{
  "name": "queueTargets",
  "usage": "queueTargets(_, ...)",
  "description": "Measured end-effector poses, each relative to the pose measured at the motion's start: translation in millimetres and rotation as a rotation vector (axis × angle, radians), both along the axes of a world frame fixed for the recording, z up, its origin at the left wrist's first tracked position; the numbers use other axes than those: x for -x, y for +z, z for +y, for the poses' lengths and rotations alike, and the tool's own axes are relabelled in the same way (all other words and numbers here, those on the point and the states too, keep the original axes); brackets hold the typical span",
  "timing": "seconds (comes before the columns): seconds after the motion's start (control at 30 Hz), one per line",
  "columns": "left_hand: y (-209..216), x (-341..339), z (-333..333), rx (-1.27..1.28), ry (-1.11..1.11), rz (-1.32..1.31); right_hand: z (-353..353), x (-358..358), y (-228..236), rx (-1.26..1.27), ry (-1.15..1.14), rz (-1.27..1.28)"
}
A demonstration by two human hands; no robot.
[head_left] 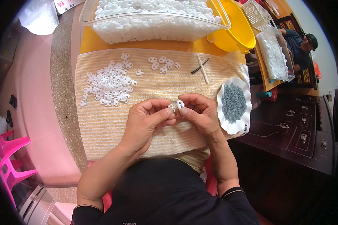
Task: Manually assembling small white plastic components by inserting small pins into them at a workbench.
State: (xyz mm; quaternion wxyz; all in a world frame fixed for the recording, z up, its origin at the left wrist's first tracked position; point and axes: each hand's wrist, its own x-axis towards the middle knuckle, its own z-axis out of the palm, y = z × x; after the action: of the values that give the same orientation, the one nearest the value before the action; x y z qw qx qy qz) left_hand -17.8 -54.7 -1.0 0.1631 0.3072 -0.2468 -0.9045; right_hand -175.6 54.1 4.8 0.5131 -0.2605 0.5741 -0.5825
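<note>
Pinching a white piece [180, 104] between thumb and finger, the right hand [199, 115] holds it over the middle of the towel [109, 131]; beside it the left hand [154, 117] grasps a second piece [171, 108], partly hidden. Fingertip grips seem chosen to keep holes visible. Loose pieces [110, 84] lie on the towel's left, the dish [233, 128] of grey bits [233, 103] at its right edge, probably for easy reach; the cloth likely curbs sliding.
</note>
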Motion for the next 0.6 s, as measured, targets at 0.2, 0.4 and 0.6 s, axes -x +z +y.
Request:
queueTargets(0.2,-0.2,0.1,0.7,-0.001,0.002,0.002,0.3,0.1,0.5,-0.006,0.011,-0.007)
queueTargets(0.4,0.7,0.7,1.3,0.011,-0.004,-0.006,0.5,0.1,1.3,0.011,0.015,-0.004)
queueTargets(0.6,2.8,0.4,1.2,0.010,-0.012,-0.014,0.8,-0.6,1.0,0.022,0.004,-0.004)
